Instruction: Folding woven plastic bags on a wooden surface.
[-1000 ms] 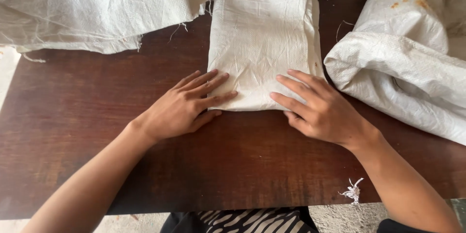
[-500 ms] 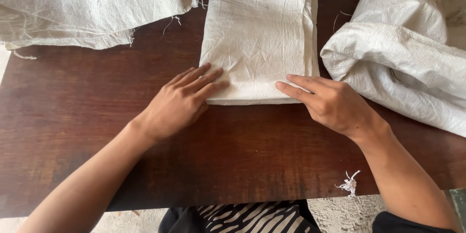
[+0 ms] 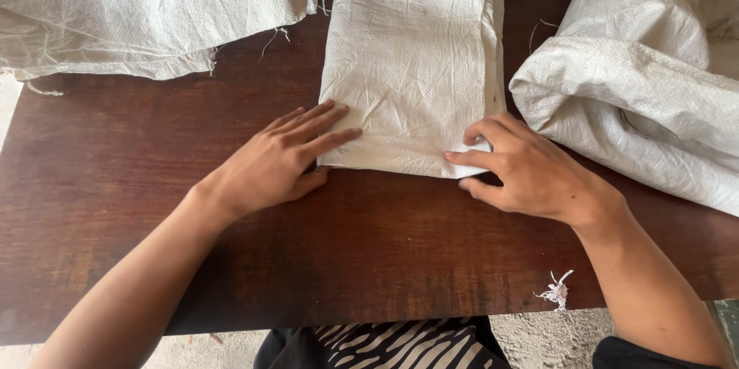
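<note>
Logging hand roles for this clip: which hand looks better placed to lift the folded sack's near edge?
Probably the right hand: its fingers curl at the near right corner of the folded woven sack, while the left hand lies flat on the left corner.

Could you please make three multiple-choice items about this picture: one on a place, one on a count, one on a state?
1. Where does the folded white sack lie?
A. On the floor
B. On the dark wooden table, between the two other sacks
C. On the person's lap

2. How many white sack heaps or sacks show on the table?
A. One
B. Three
C. Five

3. What is the left hand doing?
A. Lying flat, fingers on the sack's near left corner
B. Raised in the air
C. Holding scissors

Answers:
1 B: the folded sack rests on the table, with the flat pile on one side and the stained sack on the other.
2 B: three separate white masses show.
3 A: its palm lies down at the sack's edge, while the right hand curls at the near right corner.
</note>
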